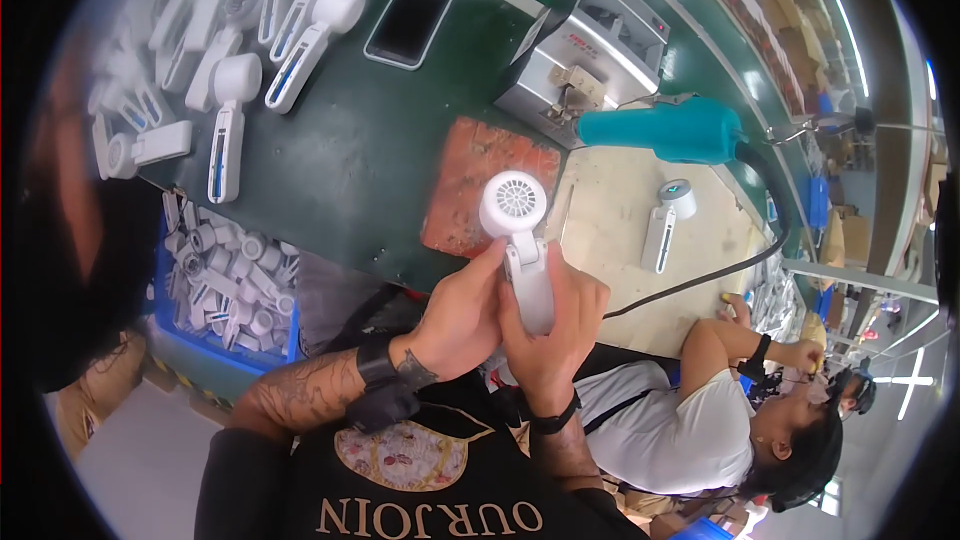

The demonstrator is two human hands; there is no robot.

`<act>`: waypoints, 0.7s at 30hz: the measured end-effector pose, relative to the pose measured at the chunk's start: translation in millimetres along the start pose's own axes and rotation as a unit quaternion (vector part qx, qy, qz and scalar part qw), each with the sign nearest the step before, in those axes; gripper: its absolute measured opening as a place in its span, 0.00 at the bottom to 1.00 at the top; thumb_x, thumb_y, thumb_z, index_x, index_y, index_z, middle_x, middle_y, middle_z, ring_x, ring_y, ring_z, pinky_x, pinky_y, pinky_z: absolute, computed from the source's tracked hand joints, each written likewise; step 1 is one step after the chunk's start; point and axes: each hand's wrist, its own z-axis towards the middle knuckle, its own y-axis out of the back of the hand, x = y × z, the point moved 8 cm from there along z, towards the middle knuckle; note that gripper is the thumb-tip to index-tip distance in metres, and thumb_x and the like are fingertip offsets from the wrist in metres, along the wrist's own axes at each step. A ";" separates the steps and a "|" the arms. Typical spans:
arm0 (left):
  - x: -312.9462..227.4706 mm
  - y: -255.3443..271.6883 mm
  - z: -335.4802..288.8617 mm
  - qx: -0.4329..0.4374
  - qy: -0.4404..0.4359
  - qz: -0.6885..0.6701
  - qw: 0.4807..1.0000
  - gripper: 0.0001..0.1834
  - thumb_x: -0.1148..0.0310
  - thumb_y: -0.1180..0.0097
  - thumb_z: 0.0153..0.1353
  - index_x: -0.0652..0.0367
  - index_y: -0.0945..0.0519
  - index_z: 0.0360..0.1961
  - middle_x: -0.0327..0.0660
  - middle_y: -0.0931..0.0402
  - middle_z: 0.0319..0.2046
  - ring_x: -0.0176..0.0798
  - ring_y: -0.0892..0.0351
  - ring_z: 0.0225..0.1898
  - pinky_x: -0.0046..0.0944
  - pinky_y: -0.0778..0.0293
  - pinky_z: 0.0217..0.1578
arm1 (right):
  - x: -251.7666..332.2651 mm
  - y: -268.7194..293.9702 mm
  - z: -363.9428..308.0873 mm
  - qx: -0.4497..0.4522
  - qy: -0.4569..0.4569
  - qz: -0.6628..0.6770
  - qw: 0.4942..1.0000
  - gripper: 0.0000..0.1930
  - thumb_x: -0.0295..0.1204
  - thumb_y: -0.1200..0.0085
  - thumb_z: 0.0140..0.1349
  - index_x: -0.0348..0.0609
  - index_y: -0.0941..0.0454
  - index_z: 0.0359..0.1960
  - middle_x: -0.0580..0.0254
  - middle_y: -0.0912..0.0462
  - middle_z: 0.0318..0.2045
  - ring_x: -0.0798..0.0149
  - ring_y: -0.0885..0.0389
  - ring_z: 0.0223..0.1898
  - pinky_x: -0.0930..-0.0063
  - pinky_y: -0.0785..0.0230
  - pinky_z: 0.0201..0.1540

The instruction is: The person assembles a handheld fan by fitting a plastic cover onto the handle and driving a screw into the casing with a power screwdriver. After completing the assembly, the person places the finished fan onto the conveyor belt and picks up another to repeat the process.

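Observation:
A white handheld fan with a round slotted grille is held upright in front of me. My right hand is wrapped round its handle, the thumb lying along it. Against the hinge below the fan's head, my left hand grips from the other side with its fingertips. Behind the fan lies a worn orange-red board. To the right, another white fan rests on a pale board.
A teal electric screwdriver with a black cable lies before a grey metal machine. Many white fans and a phone are on the green table. A blue crate holds more fans. A co-worker sits at right.

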 end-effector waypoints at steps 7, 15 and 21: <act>2.4 -6.0 2.0 0.035 -0.003 -0.026 0.999 0.25 0.53 0.62 0.79 0.61 0.31 0.64 0.43 0.26 0.57 0.39 0.27 0.58 0.45 0.34 0.63 | -6.9 23.3 -27.5 -0.123 -0.018 0.082 0.989 0.32 0.22 0.40 0.58 0.31 0.32 0.66 0.49 0.20 0.46 0.60 0.24 0.43 0.68 0.30 0.48; 3.1 -3.2 0.3 0.013 -0.014 0.004 1.000 0.26 0.52 0.66 0.79 0.58 0.34 0.66 0.44 0.25 0.58 0.38 0.25 0.54 0.43 0.33 0.61 | -4.2 5.9 -4.8 0.018 -0.018 0.038 0.999 0.19 0.22 0.28 0.51 0.41 0.24 0.43 0.56 0.19 0.35 0.55 0.19 0.35 0.67 0.27 0.38; 1.9 -4.1 0.4 0.019 -0.027 0.033 0.999 0.26 0.51 0.65 0.79 0.58 0.31 0.65 0.43 0.24 0.57 0.38 0.26 0.59 0.43 0.34 0.63 | 1.6 13.1 -6.7 -0.001 -0.036 0.061 0.997 0.15 0.19 0.33 0.52 0.40 0.21 0.41 0.55 0.18 0.34 0.52 0.18 0.35 0.65 0.27 0.39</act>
